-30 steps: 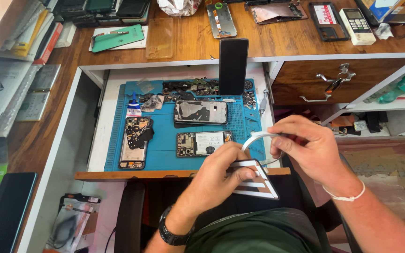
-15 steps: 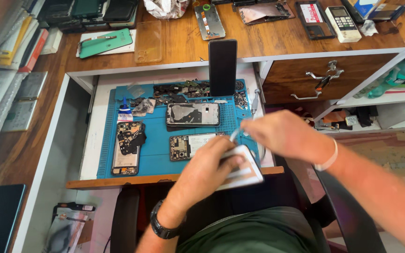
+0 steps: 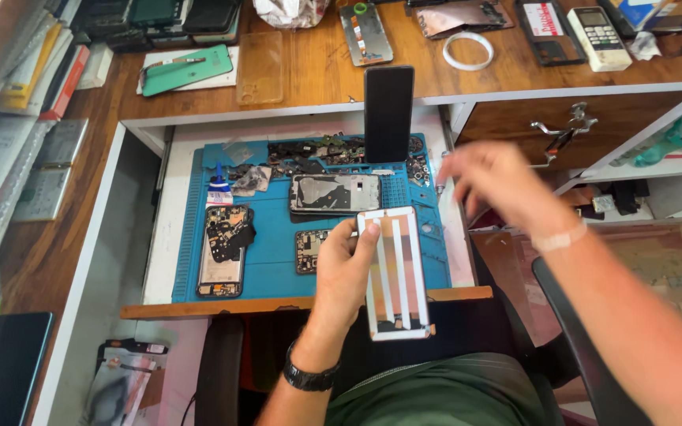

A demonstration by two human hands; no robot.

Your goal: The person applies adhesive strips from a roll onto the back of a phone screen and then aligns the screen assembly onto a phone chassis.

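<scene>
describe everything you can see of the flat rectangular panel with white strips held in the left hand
The flat rectangular panel with white strips is thin and phone-shaped, with a white border, rounded corners and three pale strips running lengthwise over a dark face. It is held upright, long side vertical, tilted slightly, above the front edge of the blue work mat and the person's lap. The left hand grips its left edge, fingers curled behind. The right hand, blurred, is apart from it, open.
</scene>
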